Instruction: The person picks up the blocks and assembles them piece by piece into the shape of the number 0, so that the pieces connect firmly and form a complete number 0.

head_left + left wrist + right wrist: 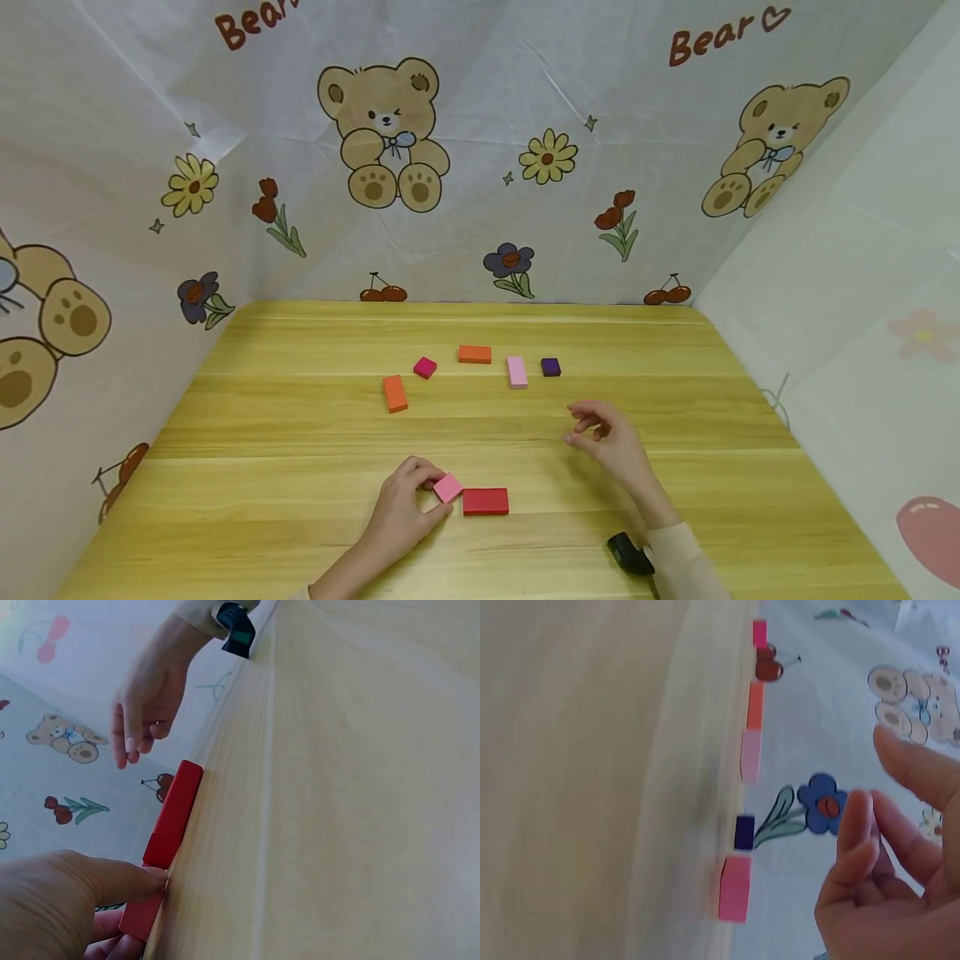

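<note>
My left hand [405, 504] pinches a small pink square block [448, 488] between thumb and fingers, low on the wooden table. One corner of it meets the left end of a red rectangular block [485, 502]; in the left wrist view the red block [177, 810] lies just beyond my thumb. Over the right side of the table hovers my right hand [611, 442], its fingers loosely bent and nothing between them. Behind its fingertips a pink block [735, 889] is mostly hidden in the head view.
Farther back lie two orange blocks [475, 355], a magenta block [425, 367], a light pink block [517, 372] and a dark purple block [551, 367]. A black device [630, 555] sits at the right sleeve. Bear-printed cloth [465, 233] hangs behind the wooden table [300, 433].
</note>
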`<state>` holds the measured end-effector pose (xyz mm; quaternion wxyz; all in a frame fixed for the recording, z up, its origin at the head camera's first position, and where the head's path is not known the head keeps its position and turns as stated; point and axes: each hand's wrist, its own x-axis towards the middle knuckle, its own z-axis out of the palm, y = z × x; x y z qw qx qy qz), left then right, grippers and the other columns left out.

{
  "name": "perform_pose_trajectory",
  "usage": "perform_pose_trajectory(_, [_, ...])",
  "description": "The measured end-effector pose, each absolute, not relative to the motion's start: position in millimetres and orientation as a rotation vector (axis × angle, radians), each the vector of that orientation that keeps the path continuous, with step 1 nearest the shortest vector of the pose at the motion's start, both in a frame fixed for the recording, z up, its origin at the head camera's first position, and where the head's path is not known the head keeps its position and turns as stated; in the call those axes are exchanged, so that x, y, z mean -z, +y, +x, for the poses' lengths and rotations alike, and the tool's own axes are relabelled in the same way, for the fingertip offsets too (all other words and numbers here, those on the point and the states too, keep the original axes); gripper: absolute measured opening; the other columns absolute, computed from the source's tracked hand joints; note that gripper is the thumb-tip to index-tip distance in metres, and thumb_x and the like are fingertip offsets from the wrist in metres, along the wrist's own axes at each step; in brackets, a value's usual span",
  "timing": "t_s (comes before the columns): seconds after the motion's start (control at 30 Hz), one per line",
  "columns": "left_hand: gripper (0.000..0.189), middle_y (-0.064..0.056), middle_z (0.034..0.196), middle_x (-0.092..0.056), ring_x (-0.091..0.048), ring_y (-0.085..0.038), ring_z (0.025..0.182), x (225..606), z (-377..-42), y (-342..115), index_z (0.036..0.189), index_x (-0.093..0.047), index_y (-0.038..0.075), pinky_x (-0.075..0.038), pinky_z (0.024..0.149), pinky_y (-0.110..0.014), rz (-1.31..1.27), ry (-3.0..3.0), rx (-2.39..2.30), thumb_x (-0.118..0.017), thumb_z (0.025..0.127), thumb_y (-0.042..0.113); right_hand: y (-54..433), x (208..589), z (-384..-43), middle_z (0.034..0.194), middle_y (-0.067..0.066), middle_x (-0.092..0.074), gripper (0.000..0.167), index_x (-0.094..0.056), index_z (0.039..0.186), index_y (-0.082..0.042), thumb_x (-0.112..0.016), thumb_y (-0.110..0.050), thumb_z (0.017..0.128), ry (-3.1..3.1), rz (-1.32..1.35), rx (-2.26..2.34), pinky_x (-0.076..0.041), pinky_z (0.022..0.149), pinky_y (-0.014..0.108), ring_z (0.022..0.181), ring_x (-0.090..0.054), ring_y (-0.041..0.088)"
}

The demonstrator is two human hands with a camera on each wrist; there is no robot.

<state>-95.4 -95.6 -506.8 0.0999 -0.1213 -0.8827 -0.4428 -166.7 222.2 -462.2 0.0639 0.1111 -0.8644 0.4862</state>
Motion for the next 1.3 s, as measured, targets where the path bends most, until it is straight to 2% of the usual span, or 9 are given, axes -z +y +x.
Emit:
perform_pose_trajectory(0.27, [0.035, 0.009, 0.093, -0.060, -0.056, -0.003, 0.082, 508, -96, -97, 0.093, -0.071, 0.010, -0.051, 0.074, -0.021, -0.368, -2.616, 1.310, -0.088, 0.064, 0.004, 249, 473, -192, 0.108, 0.018, -0.063, 0.041, -0.065, 0.119, 0.000, -0.078, -0.003, 0.080, -2.572, 0.120, -1.212, -0.043, 0.068, 0.019, 0.091, -0.060, 0.031])
perform_pose_trajectory(0.5, [0.035, 0.008, 0.093, -0.060, -0.056, -0.004, 0.083, 507, -96, -96, 0.094, -0.071, 0.009, -0.051, 0.074, -0.021, -0.369, -2.623, 1.313, -0.088, 0.065, 0.004, 255, 485, -202, 0.108, 0.018, -0.063, 0.046, -0.065, 0.120, 0.002, -0.081, -0.006, 0.077, -2.606, 0.100, -1.144, -0.051, 0.072, 0.024, 0.093, -0.062, 0.031])
perform_pose_trajectory(0.73, [0.035, 0.008, 0.093, -0.060, -0.056, -0.003, 0.083, 507, -96, -97, 0.094, -0.071, 0.009, -0.051, 0.074, -0.021, -0.373, -2.617, 1.311, -0.088, 0.064, 0.004, 252, 493, -204, 0.106, 0.020, -0.063, 0.049, -0.065, 0.118, 0.005, -0.084, -0.011, 0.075, -2.641, 0.089, -1.142, -0.053, 0.075, 0.026, 0.092, -0.063, 0.031])
perform_pose_trajectory(1.0, [0.034, 0.008, 0.093, -0.060, -0.056, -0.003, 0.083, 509, -96, -97, 0.094, -0.071, 0.010, -0.051, 0.074, -0.021, -0.374, -2.622, 1.313, -0.088, 0.065, 0.004, 251, 501, -207, 0.100, 0.018, -0.063, 0.050, -0.065, 0.117, 0.006, -0.084, -0.012, 0.074, -2.696, 0.063, -1.084, -0.048, 0.073, 0.024, 0.088, -0.060, 0.026])
perform_pose_trajectory(1.3, [0.034, 0.007, 0.094, -0.060, -0.056, -0.004, 0.083, 507, -96, -96, 0.095, -0.071, 0.009, -0.052, 0.074, -0.021, -0.372, -2.627, 1.328, -0.088, 0.065, 0.004, 249, 501, -205, 0.096, 0.018, -0.064, 0.042, -0.068, 0.111, 0.006, -0.084, -0.011, 0.075, -2.690, 0.053, -1.032, -0.047, 0.069, 0.022, 0.083, -0.060, 0.027])
